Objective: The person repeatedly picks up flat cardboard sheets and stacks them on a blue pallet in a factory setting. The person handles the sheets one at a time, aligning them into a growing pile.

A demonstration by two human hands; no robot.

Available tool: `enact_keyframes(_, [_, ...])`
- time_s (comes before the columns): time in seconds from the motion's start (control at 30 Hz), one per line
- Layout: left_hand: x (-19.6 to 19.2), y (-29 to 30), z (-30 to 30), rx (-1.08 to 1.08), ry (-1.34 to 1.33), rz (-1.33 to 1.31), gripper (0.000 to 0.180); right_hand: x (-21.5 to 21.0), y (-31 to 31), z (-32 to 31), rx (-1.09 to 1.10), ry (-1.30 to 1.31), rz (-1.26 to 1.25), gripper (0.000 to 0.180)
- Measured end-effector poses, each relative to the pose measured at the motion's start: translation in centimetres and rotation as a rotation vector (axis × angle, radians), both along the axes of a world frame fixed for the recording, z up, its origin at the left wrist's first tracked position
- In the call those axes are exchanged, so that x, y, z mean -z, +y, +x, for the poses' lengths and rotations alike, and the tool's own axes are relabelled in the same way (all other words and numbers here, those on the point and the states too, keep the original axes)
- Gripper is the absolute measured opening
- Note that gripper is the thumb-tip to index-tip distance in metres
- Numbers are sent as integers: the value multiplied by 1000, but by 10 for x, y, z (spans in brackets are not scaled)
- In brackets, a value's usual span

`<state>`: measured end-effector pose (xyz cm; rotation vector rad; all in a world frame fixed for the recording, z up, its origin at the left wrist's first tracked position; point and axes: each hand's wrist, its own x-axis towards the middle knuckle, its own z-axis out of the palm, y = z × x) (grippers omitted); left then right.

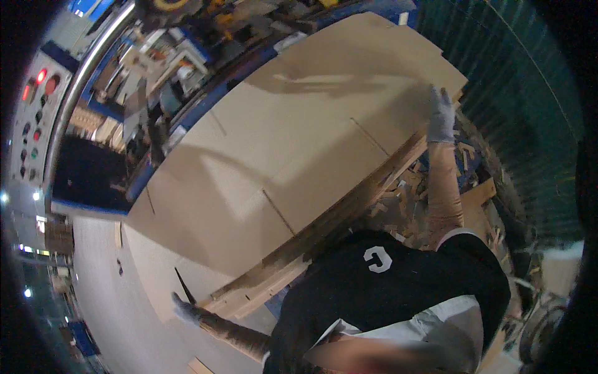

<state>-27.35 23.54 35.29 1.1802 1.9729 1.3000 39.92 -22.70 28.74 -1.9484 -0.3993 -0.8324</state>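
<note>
A big pale board (293, 149) lies on top of a wood stack (274, 280), filling the middle. The gloved right hand (441, 116) grasps its far right edge; the gloved left hand (185, 310) grasps its near left corner. At far left stands a grey control panel (34, 118) with red round lights. Wood scraps (473, 187) crowd the right; pale floor (106, 280) lies at left.
</note>
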Motion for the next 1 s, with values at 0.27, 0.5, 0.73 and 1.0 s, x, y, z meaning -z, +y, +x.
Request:
enact_keyframes(0.27, [-30,68,-97,283,-418,434,60,-20,3,-9,142,144,495,35])
enact_keyframes(0.5, [-17,46,-105,552,231,517,42,-142,28,-79,-431,299,663,38])
enact_keyframes(0.73, [-54,-91,-14,512,-417,190,40,-176,10,-216,-320,-2,-302,37])
enact_keyframes(1.0, [-46,-138,142,1408,1082,473,56,-106,58,-203,-1042,-337,-965,35])
